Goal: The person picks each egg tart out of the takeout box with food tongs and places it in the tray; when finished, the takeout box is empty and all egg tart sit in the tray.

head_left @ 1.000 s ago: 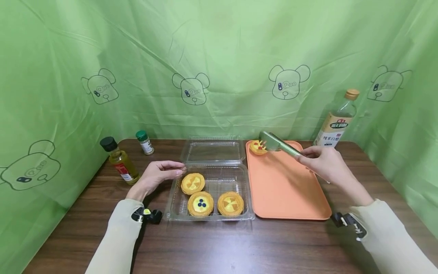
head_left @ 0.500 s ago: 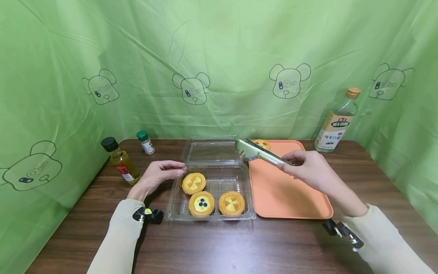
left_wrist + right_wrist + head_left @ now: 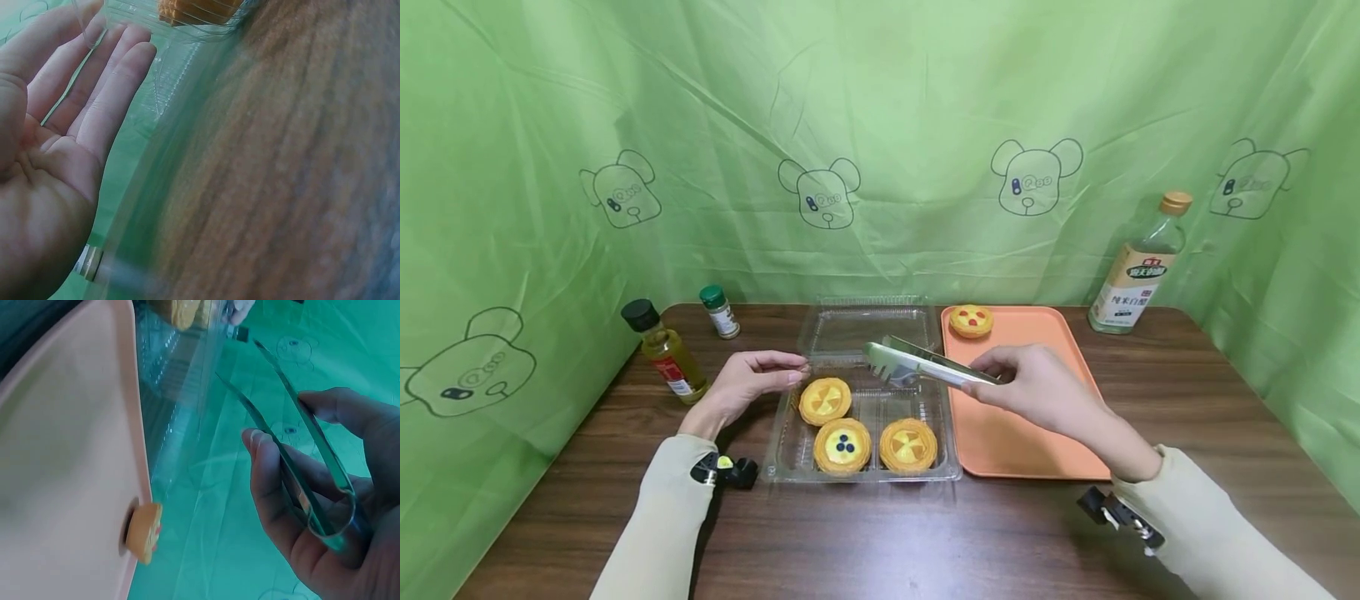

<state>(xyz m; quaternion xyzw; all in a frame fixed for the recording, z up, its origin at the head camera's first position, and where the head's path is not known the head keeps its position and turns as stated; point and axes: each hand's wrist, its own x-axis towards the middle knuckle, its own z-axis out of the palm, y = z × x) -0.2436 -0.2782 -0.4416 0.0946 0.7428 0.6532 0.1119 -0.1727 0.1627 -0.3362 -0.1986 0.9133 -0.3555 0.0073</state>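
Observation:
In the head view my right hand (image 3: pixel 1033 385) grips metal food tongs (image 3: pixel 925 367) above the right side of a clear plastic clamshell box (image 3: pixel 772 467). The right wrist view has the tongs (image 3: pixel 300 456) between thumb and fingers, their two arms apart with nothing between. My left hand (image 3: pixel 745 385) pinches the box's left rim near the hinge; fingers (image 3: pixel 112 100) lie fairly straight beside it. Inside the box sit two tarts with orange wedge toppings, one back left (image 3: pixel 825 402) and one front right (image 3: pixel 908 447), and a blueberry-topped tart (image 3: pixel 842 447) front left.
An orange tray (image 3: pixel 1030 442) lies right of the box, a red-dotted tart (image 3: pixel 972 322) at its back left corner. The box's open lid (image 3: pixel 872 329) lies behind. A vinegar bottle (image 3: pixel 1135 279), an oil bottle (image 3: pixel 670 358) and a green-capped shaker (image 3: pixel 720 312) stand around.
My right hand has carried the tongs left and toward me, from the red-dotted tart on the tray to over the box. That tart now lies free of the tongs. My left hand stays put.

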